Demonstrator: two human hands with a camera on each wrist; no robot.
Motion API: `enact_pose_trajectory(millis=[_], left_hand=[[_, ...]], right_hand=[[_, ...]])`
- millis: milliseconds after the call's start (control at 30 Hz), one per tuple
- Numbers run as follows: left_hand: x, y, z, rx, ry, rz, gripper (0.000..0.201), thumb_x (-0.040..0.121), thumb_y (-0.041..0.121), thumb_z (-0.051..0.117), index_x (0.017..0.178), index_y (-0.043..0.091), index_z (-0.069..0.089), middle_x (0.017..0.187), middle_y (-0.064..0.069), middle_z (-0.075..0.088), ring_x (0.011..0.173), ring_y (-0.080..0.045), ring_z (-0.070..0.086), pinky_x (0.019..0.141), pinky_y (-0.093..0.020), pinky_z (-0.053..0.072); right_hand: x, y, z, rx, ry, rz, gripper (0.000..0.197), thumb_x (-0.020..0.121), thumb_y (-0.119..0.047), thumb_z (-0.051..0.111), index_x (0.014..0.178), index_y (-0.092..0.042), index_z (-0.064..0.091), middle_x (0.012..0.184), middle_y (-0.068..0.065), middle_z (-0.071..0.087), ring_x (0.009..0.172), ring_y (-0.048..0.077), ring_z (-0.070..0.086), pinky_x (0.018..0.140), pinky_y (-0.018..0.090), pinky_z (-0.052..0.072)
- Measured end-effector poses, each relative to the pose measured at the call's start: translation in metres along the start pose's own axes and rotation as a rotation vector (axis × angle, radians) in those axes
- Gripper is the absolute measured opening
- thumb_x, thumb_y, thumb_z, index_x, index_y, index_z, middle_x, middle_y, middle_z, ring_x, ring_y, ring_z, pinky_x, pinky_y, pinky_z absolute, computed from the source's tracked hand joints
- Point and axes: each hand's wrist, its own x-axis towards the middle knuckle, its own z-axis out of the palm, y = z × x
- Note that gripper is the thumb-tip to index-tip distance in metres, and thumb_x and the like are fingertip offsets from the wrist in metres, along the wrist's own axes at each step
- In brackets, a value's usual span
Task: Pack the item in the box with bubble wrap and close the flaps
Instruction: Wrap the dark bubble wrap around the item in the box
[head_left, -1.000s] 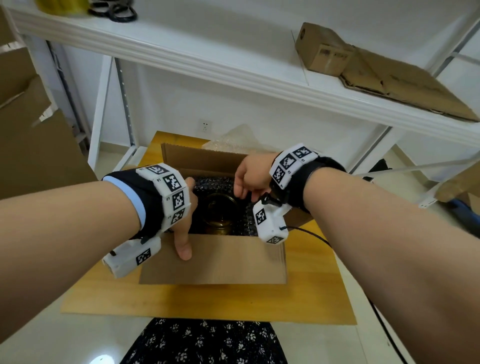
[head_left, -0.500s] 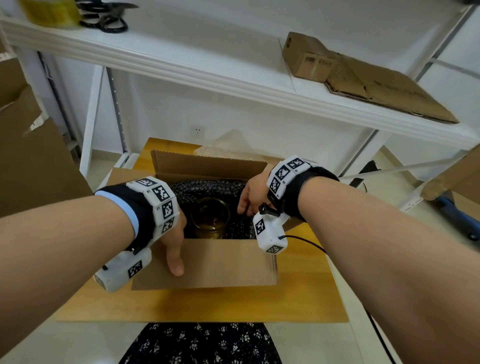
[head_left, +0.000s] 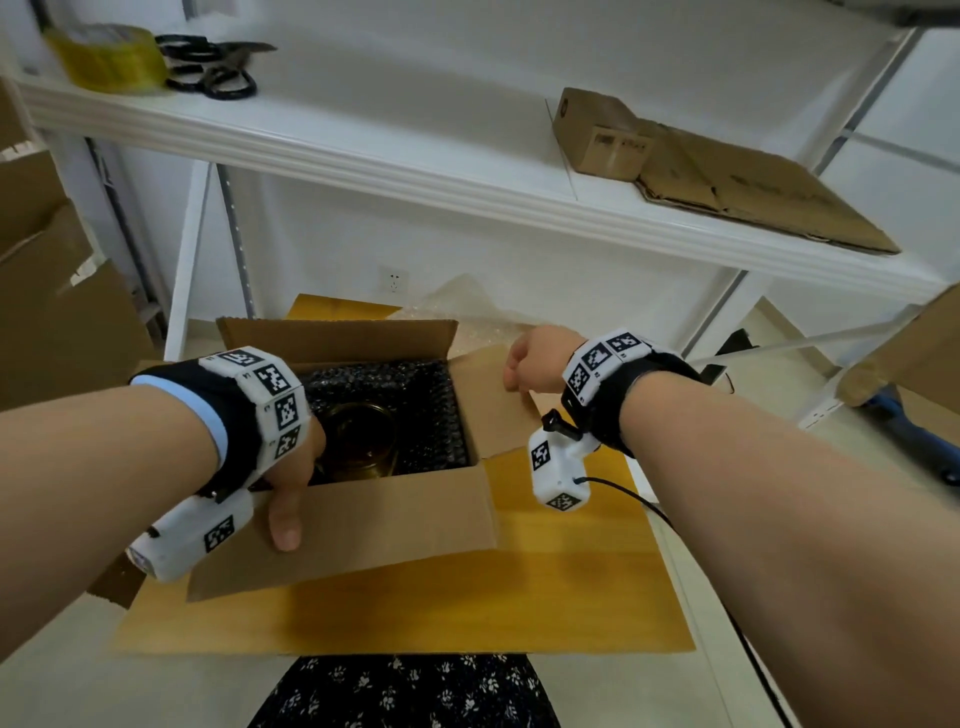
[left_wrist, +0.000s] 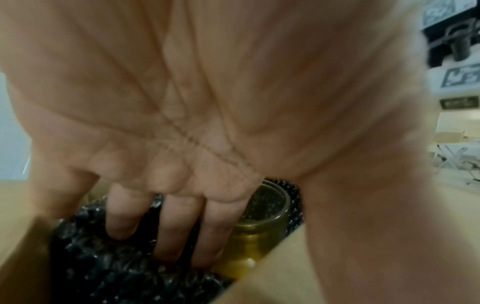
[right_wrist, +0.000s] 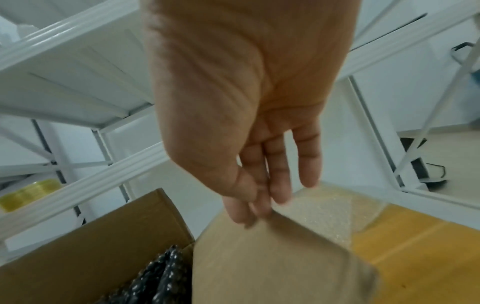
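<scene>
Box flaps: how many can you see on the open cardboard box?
3: brown cardboard far flap standing, near flap under left thumb, right flap at right hand. A left flap may be hidden.

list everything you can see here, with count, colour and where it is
cardboard box: 1, brown, open on the wooden table
glass jar: 1, amber, standing inside the box
black bubble wrap: 1 sheet, lining the box around the jar
clear bubble wrap: 1 pile, behind the box
wooden table: 1, yellow-orange, under the box
shelf: 1, white, above the table
tape roll: 1, yellowish, shelf's left end
scissors: black handles, beside the tape; count unclear
small carton: 1, brown, shelf's right side
flattened cardboard: brown, beside the small carton
wall socket: 1, white, back wall
left hand: fingers inside the box, thumb on the near flap
right hand: pinches the right flap's edge
</scene>
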Motion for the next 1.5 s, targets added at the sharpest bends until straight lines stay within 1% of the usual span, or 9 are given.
enact_pose_trajectory(millis=[167,433,633,733,833,1000,1200,1333,1500], left_hand=[[0.008,0.009,0.001,-0.018,0.003,0.095,0.060,0.081,0.043,0.072,0.132,0.015,0.055,0.101,-0.001,0.065,0.105,-0.020,0.059,0.081,-0.025,0.046],[0.009,0.016,0.007,0.137,0.066,0.165,0.086,0.075,0.057,0.072,0.143,0.020,0.038,0.141,-0.004,0.047,0.124,-0.027,0.050,0.097,-0.040,0.044],[0.009,0.011,0.008,0.093,0.149,0.173,0.082,0.079,0.041,0.075,0.146,0.016,0.035,0.143,-0.004,0.045,0.129,-0.026,0.046,0.101,-0.037,0.039],[0.004,0.009,0.007,0.075,0.145,0.163,0.079,0.079,0.040,0.076,0.144,0.017,0.038,0.140,-0.003,0.049,0.124,-0.026,0.050,0.093,-0.034,0.042],[0.001,0.009,0.004,0.056,0.152,0.158,0.080,0.081,0.038,0.074,0.146,0.014,0.035,0.144,-0.005,0.045,0.127,-0.026,0.048,0.091,-0.031,0.040],[0.003,0.012,0.004,0.067,0.155,0.153,0.080,0.079,0.039,0.075,0.145,0.016,0.036,0.141,-0.004,0.048,0.125,-0.026,0.050,0.093,-0.032,0.041],[0.005,0.004,0.007,-0.011,0.124,0.175,0.071,0.081,0.039,0.074,0.141,0.018,0.043,0.137,-0.002,0.052,0.122,-0.024,0.051,0.093,-0.031,0.041],[0.007,0.008,0.007,-0.007,0.128,0.154,0.074,0.083,0.037,0.073,0.145,0.016,0.038,0.141,-0.003,0.048,0.127,-0.024,0.047,0.094,-0.031,0.039],[0.003,0.006,0.005,-0.015,0.133,0.136,0.080,0.082,0.043,0.072,0.147,0.015,0.034,0.147,-0.005,0.041,0.132,-0.026,0.043,0.102,-0.034,0.037]], right_hand=[[-0.007,-0.023,-0.001,-0.052,0.029,-0.251,0.018,0.085,-0.018,0.062,0.091,-0.026,0.076,0.092,-0.009,0.073,0.089,0.011,0.065,0.081,0.028,0.054],[-0.014,-0.052,0.038,-0.526,-0.276,-0.331,0.051,0.097,-0.010,0.045,0.146,-0.023,0.042,0.138,0.003,0.055,0.120,0.025,0.057,0.100,0.037,0.049],[-0.009,-0.056,0.049,-0.475,-0.350,-0.266,0.032,0.094,-0.015,0.054,0.124,-0.011,0.065,0.122,0.007,0.065,0.101,0.026,0.064,0.075,0.029,0.049],[-0.010,-0.061,0.027,-0.374,-0.072,-0.321,0.021,0.090,-0.016,0.052,0.096,-0.011,0.072,0.095,0.006,0.071,0.086,0.027,0.067,0.069,0.033,0.056],[-0.010,-0.063,0.016,-0.264,0.064,-0.353,0.021,0.090,-0.022,0.053,0.108,-0.018,0.063,0.102,0.003,0.060,0.092,0.025,0.061,0.069,0.029,0.048],[0.000,-0.061,0.038,-0.399,-0.096,-0.251,0.059,0.080,-0.063,0.061,0.124,-0.024,0.055,0.122,0.006,0.039,0.097,0.029,0.058,0.083,0.041,0.054],[0.005,-0.052,0.059,-0.625,-0.078,-0.293,0.024,0.081,-0.042,0.064,0.101,-0.029,0.065,0.129,0.005,0.038,0.107,0.030,0.046,0.083,0.045,0.051],[0.001,-0.049,0.064,-0.671,-0.084,-0.333,0.026,0.087,-0.038,0.055,0.110,-0.032,0.065,0.138,0.003,0.042,0.121,0.030,0.042,0.090,0.041,0.046],[-0.004,-0.054,0.038,-0.339,-0.142,-0.339,0.027,0.082,-0.032,0.070,0.106,-0.020,0.064,0.113,0.003,0.058,0.093,0.025,0.061,0.079,0.036,0.056]])
